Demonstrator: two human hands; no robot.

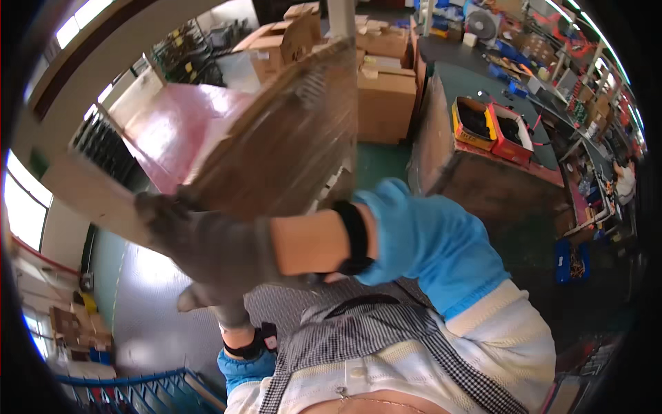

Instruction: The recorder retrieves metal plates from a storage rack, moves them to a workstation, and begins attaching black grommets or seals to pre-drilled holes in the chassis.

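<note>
My right arm, in a blue sleeve cover with a black wristband, reaches across my front to the left. My right hand, in a dark grey glove, is closed at the end of a long, flat, pale strip. Motion smears the strip, so I cannot tell its material. Below and partly behind the right hand is my left hand, also gloved in grey. Its fingers are mostly hidden. Just beyond my hands stands a large brown cardboard panel covered in clear film.
Cardboard boxes are stacked behind the panel. To the right, a bench carries a yellow box and a red box of dark items. A blue rack stands at lower left, and a blue bin sits at right.
</note>
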